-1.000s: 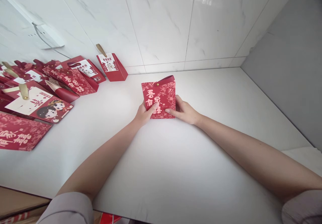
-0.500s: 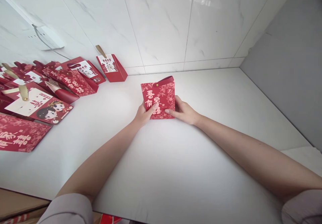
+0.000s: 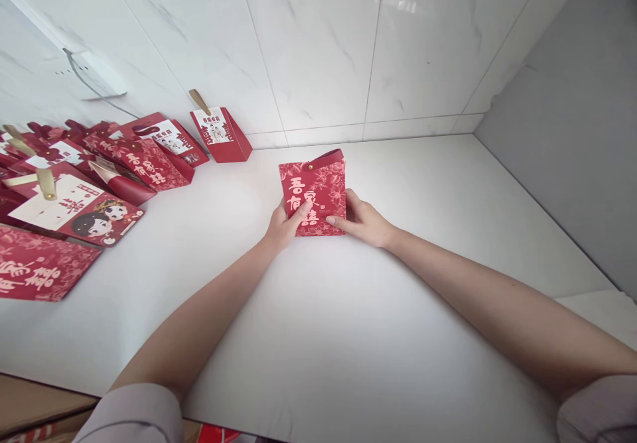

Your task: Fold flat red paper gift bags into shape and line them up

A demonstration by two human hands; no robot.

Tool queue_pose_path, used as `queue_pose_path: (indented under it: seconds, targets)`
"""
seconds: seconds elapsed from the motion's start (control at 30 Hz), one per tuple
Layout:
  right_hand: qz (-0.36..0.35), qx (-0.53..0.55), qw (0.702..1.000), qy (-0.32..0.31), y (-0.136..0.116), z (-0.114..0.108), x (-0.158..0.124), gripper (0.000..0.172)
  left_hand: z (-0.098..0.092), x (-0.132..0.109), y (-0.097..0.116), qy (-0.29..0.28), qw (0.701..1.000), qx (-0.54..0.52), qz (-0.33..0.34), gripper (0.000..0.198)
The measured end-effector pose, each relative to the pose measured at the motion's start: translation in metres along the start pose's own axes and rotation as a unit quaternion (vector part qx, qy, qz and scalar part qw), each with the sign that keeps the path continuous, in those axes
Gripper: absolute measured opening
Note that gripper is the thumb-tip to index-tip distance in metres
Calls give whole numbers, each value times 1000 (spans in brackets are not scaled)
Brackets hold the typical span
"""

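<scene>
A red gift box (image 3: 326,188) with pink flowers, pale Chinese characters, a dark red ribbon handle and a gold stud stands upright between my hands, over the middle of the white table. My left hand (image 3: 286,224) grips its lower left side, thumb pressed across the printed front. On the opposite edge, my right hand (image 3: 367,221) holds it with the thumb at the lower front corner. The other fingers of both hands are mostly hidden at the sides and behind the box.
Several red gift boxes (image 3: 139,164) crowd the left of the table (image 3: 348,317). One box with a tan handle (image 3: 221,134) stands apart against the marbled tile wall (image 3: 318,52). A cable (image 3: 94,88) runs from a wall socket. Cardboard (image 3: 40,403) shows below the table's front edge.
Almost nothing differs. My left thumb has shifted very slightly left on the box, and the box's tilt has changed a trace; both hands keep their hold.
</scene>
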State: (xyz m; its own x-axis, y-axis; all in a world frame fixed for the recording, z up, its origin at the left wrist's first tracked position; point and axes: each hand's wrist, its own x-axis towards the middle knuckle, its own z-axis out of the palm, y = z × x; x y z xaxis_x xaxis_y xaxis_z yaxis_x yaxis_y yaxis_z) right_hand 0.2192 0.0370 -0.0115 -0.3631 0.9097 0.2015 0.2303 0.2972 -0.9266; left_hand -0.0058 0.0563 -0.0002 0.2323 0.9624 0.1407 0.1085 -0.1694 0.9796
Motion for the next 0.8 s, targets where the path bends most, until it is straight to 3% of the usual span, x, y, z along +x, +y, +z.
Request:
queue_pose_path:
  seconds: [0.17, 0.23, 0.33, 0.57, 0.8]
  targets:
    - [-117, -25, 993, -6, 1, 1, -2, 97, 1, 5, 2, 61, 993, -97, -4, 57]
    - [-156, -63, 986, -11, 0, 2, -2, 101, 1, 7, 3, 61, 989, -134, 3, 58]
    - [-158, -94, 983, -17, -1, 3, -2, 89, -2, 8, 4, 23, 985, -171, -13, 59]
    - [-39, -74, 997, 3, -5, 0, -3, 69, -23, 8, -1, -121, 978, -141, -98, 87]
    - [-20, -109, 994, -7, -5, 0, -3, 54, -24, 8, -3, -210, 970, -89, -83, 93]
